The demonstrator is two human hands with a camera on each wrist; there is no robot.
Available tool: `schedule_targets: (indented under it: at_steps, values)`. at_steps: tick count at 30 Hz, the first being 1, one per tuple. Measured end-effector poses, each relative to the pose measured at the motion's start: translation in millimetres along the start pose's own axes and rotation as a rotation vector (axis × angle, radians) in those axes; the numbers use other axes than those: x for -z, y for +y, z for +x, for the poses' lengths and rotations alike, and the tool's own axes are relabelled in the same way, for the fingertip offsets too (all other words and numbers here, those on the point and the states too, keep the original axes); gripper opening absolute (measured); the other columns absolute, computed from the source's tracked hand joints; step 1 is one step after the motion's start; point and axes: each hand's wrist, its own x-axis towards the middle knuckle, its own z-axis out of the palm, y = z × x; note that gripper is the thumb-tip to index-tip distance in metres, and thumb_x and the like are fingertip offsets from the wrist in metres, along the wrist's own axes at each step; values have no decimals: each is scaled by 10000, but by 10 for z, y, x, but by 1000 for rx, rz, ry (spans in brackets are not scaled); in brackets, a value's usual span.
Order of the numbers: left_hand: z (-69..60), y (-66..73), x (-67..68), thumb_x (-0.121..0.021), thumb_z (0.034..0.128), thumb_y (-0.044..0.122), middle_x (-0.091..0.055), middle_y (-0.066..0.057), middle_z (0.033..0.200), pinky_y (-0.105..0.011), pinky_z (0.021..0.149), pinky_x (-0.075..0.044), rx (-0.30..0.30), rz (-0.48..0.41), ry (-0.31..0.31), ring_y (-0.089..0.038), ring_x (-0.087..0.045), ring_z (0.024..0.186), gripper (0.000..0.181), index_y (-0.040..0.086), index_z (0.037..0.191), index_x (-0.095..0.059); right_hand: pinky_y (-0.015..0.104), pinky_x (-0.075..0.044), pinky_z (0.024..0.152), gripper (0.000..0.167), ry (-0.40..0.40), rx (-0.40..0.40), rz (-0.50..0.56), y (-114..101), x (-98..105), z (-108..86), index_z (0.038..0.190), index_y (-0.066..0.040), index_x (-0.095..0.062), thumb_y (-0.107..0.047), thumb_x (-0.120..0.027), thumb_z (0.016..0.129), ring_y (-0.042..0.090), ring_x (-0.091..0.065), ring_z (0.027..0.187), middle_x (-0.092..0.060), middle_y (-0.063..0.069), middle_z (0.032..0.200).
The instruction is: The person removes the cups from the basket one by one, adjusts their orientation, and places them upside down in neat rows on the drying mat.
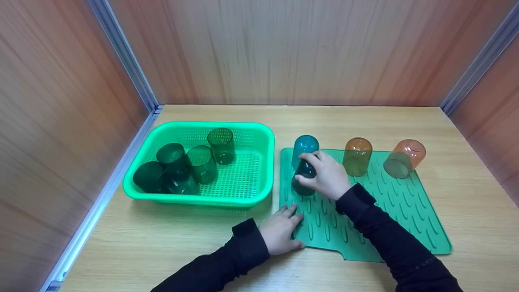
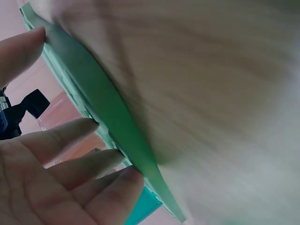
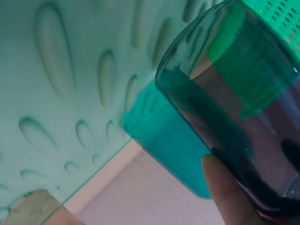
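My right hand (image 1: 329,175) grips a dark tinted glass (image 1: 303,186), its rounded base up and its mouth toward the green ribbed mat (image 1: 409,227). In the right wrist view the glass (image 3: 234,112) shows its rim near the mat; whether they touch I cannot tell. Just behind it a blue glass (image 1: 306,144) stands upside down. An amber glass (image 1: 357,156) and a pink glass (image 1: 411,152) are also upside down along the mat's back edge. My left hand (image 1: 280,231) rests at the mat's left edge, fingers extended, fingertips touching the mat (image 2: 119,117).
Left of the mat stands a green perforated basket (image 1: 265,162) with several dark glasses (image 1: 202,164) in its left and back parts. Wood-patterned panels (image 1: 284,52) enclose the back and both sides of the table (image 1: 162,243).
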Motion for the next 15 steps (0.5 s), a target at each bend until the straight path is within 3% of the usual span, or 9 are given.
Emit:
schedule_targets:
  at_steps: [15]
  values:
    - [13, -15, -3, -706, 860, 480, -394, -168, 1541, -410, 1123, -397, -10, 27, 1, -361, -407, 1407, 707, 125, 1436, -501, 450, -549, 630, 522, -20, 46, -93, -57, -121, -30, 1276, -195, -623, -419, -743, 820, 282, -587, 853, -619, 143, 1072]
